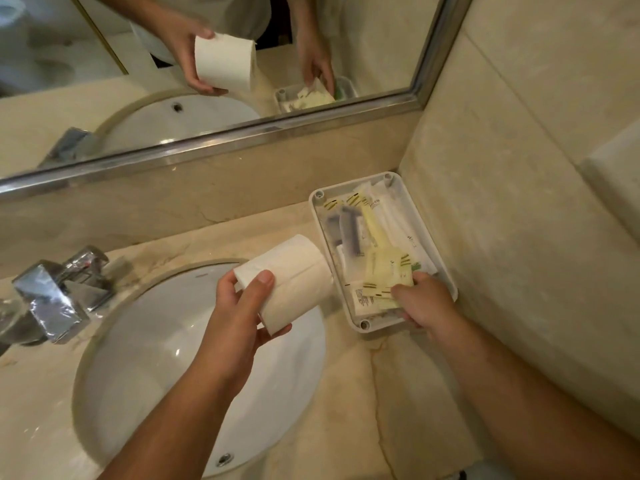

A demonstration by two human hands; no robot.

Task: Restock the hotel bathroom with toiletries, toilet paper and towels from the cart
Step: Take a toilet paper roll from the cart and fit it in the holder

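I'm stocking toiletries: my right hand (424, 301) pinches yellow sachets (389, 275) into the tray (445, 271); my left hand (242, 299) grips the toilet roll (294, 278), to place next, I judge.

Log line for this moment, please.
left hand: holds toilet paper roll above sink rim | right hand: grips toiletry packets in white tray

A white oval basin (138, 375) sits sunk in a beige marble countertop (346, 427), with a chrome faucet (48, 303) at its left rim. A metal-framed mirror (374, 46) runs above a marble splashback (173, 209), and beige wall tiles (519, 220) stand at the right
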